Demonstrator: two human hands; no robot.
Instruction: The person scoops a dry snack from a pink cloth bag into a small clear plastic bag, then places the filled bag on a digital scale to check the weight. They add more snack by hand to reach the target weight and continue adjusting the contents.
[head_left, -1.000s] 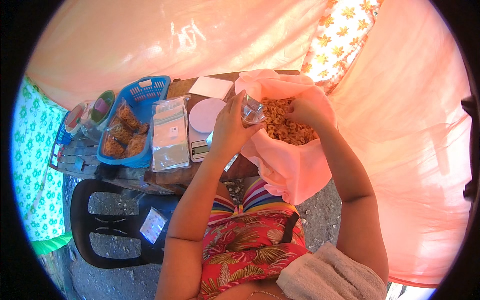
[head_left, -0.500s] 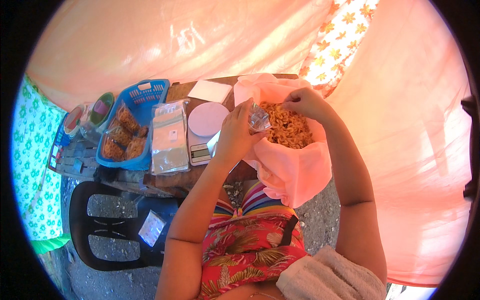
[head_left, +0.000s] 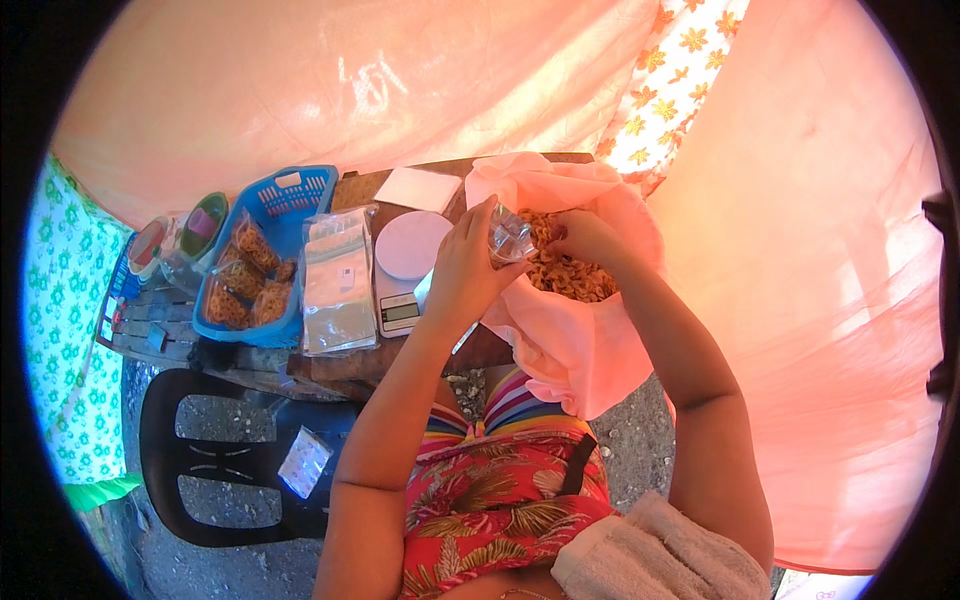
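My left hand (head_left: 465,258) is closed around a clear plastic bag (head_left: 511,236), holding it over the near-left side of a pink-cloth-lined container (head_left: 600,345). Golden-brown curly snack pieces (head_left: 572,280) fill the container. My right hand (head_left: 588,240) reaches in from the right, its fingers curled down at the pieces, close beside the bag's mouth. Whatever those fingertips hold is hidden. Left of my left hand stands a white kitchen scale (head_left: 400,314) with a round platform, and beside it lies a stack of flat clear bags (head_left: 336,285).
A blue basket (head_left: 262,333) holds several filled snack bags (head_left: 270,300). Behind the scale lies a white flat pad (head_left: 418,188). Bowls (head_left: 203,222) stand at the far left of the wooden table. A black chair (head_left: 160,455) with a small packet (head_left: 305,461) is at the left.
My right hand has moved down and left, from above the snack pieces to among them near the bag. My left hand keeps the plastic bag almost in place.
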